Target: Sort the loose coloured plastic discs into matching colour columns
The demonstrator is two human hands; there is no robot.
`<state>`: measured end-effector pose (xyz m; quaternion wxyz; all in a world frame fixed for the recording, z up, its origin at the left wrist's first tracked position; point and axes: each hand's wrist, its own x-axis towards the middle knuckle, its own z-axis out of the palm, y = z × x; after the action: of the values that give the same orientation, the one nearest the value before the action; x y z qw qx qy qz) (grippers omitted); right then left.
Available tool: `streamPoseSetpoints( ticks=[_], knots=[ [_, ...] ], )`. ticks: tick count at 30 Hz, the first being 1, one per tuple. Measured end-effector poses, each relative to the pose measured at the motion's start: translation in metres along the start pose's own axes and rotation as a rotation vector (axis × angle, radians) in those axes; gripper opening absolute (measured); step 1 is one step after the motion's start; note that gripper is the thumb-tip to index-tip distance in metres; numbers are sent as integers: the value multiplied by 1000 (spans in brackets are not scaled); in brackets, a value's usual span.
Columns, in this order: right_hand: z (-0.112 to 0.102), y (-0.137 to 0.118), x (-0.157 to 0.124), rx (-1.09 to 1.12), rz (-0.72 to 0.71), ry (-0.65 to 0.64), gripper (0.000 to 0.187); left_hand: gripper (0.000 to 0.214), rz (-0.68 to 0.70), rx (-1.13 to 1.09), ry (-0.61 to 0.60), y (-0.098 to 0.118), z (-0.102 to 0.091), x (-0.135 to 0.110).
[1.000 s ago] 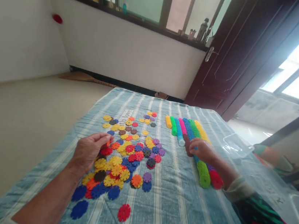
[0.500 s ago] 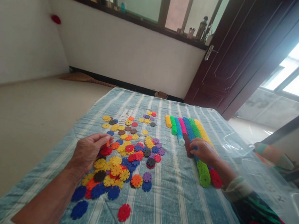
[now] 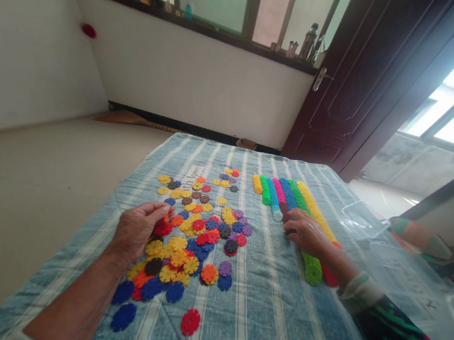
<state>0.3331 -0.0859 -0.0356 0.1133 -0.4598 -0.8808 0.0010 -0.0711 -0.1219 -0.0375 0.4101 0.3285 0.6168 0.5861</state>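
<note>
Many flat flower-shaped plastic discs [image 3: 197, 238] in yellow, red, blue, purple, orange and brown lie scattered on a blue striped cloth [image 3: 259, 308]. My left hand [image 3: 137, 229] rests at the left side of the pile, fingers curled and pinched on an orange disc. To the right lie several long stacked rolls of discs [image 3: 290, 198], each in one colour. My right hand [image 3: 306, 231] lies across these rolls, fingers closed around a dark brown roll beside the blue one.
A clear plastic box [image 3: 365, 220] stands right of the rolls, with clear plastic sheeting beyond it. A single red disc [image 3: 190, 321] lies apart near the front. A dark door [image 3: 359, 81] and a windowsill with bottles are behind the table.
My right hand has shifted slightly left and nearer along the rolls, covering the blue and brown ones. My left hand has barely moved.
</note>
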Motion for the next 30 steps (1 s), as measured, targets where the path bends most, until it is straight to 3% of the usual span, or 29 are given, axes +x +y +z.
streamPoseSetpoints(
  ticks=[8, 13, 19, 24, 30],
  knots=[
    [1, -3, 0, 11, 9, -3, 19, 30, 35, 7, -14, -4, -2, 1],
    [6, -26, 16, 69, -38, 68, 21, 32, 41, 20, -36, -4, -4, -2],
    [8, -85, 70, 159, -122, 64, 10, 28, 51, 41, -33, 0, -3, -8],
    [21, -134, 129, 130, -59, -24, 19, 30, 43, 40, -44, 0, -3, -9],
    [43, -162, 176, 77, 100, -30, 27, 33, 20, 25, -41, -2, -3, -9]
  ],
)
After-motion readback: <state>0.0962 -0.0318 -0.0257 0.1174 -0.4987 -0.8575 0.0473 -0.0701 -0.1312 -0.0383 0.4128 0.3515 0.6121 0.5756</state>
